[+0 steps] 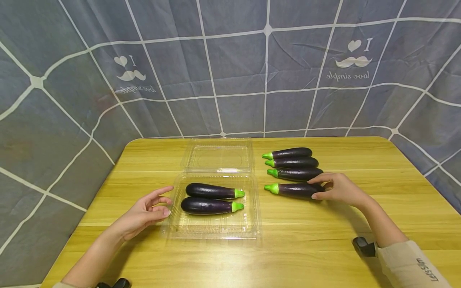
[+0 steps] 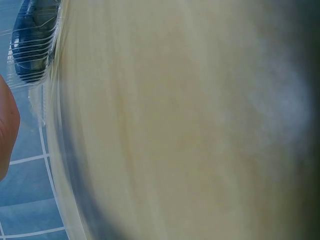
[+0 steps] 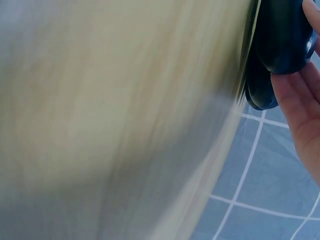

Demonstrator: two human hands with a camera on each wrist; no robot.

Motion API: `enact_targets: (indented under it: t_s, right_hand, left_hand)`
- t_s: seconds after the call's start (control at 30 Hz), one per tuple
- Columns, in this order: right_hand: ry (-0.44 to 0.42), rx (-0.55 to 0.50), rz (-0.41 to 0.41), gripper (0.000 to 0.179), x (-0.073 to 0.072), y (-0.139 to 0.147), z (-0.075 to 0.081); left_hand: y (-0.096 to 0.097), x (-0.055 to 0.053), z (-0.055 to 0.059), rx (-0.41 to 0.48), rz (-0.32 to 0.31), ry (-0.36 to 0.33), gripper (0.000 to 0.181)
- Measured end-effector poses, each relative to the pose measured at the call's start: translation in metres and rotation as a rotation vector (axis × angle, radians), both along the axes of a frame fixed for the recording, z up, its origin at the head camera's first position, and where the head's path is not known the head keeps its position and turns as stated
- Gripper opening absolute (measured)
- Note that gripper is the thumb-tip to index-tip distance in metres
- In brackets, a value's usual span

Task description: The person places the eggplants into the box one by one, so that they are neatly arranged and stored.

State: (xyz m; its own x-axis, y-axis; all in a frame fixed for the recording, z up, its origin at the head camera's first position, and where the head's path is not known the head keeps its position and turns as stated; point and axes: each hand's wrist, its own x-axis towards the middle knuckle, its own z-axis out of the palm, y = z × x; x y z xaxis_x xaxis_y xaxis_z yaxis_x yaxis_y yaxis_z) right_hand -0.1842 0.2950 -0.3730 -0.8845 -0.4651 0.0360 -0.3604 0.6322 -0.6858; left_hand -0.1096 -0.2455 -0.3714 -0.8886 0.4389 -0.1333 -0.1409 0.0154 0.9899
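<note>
My right hand (image 1: 336, 190) grips the blunt end of the nearest eggplant (image 1: 293, 191) in the right-hand group, thumb on its near side and fingers on its far side. In the right wrist view the fingers (image 3: 295, 95) lie against that dark eggplant (image 3: 282, 40). Two eggplants (image 1: 210, 191) (image 1: 207, 206) lie side by side in the clear plastic clamshell box (image 1: 216, 231), green stems pointing right. By the box's left wall is my left hand (image 1: 142, 214), fingers loosely spread and holding nothing. Only a sliver of that hand (image 2: 7, 127) enters the left wrist view.
The box's clear lid (image 1: 220, 156) lies folded back behind it. Three more eggplants (image 1: 291, 153) (image 1: 293, 162) (image 1: 299, 174) lie in a row beyond the gripped one, stems to the left. Grey checked cloth (image 1: 237, 80) hangs behind the wooden table (image 1: 306, 248).
</note>
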Motion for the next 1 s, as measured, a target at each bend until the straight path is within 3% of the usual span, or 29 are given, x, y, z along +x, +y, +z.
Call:
enact_targets:
  t_s: [1.0]
  right_hand:
    - [0.059, -0.009, 0.007, 0.039, 0.005, -0.004, 0.021]
  left_hand:
    - [0.001, 0.0, 0.001, -0.007, 0.002, -0.012, 0.06]
